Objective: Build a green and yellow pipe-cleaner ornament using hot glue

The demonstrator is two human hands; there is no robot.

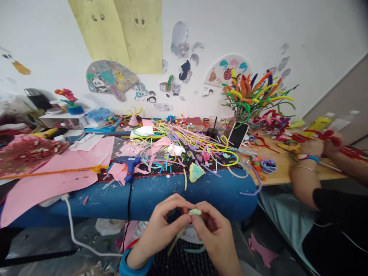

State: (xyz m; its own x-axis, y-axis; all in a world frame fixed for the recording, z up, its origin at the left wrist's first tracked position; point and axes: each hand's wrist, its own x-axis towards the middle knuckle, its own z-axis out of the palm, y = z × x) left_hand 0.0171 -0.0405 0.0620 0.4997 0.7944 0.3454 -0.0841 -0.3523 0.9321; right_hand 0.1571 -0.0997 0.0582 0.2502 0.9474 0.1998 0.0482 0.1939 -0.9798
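Observation:
In the lower middle, my left hand (169, 220) and my right hand (214, 228) meet fingertip to fingertip. Both are closed in a pinch on a small bundle of pale green and yellow pipe cleaners (195, 212). Below my hands hang loose yellowish and bluish-green strands; my fingers partly hide where they join the bundle. Just beyond, at the blue rounded table edge (161, 195), lies a fuzzy triangular piece (196, 172) in yellow and pale green. A short yellow pipe cleaner (185, 179) is beside it.
Loose pipe cleaners (184, 134) cover the table's middle. A blue glue gun (132, 168) with a dangling cord lies left, near pink sheets (66, 168). A phone (238, 135) leans against a vase of pipe-cleaner flowers (255, 92). At right, a co-worker's hands (319, 147) handle something red.

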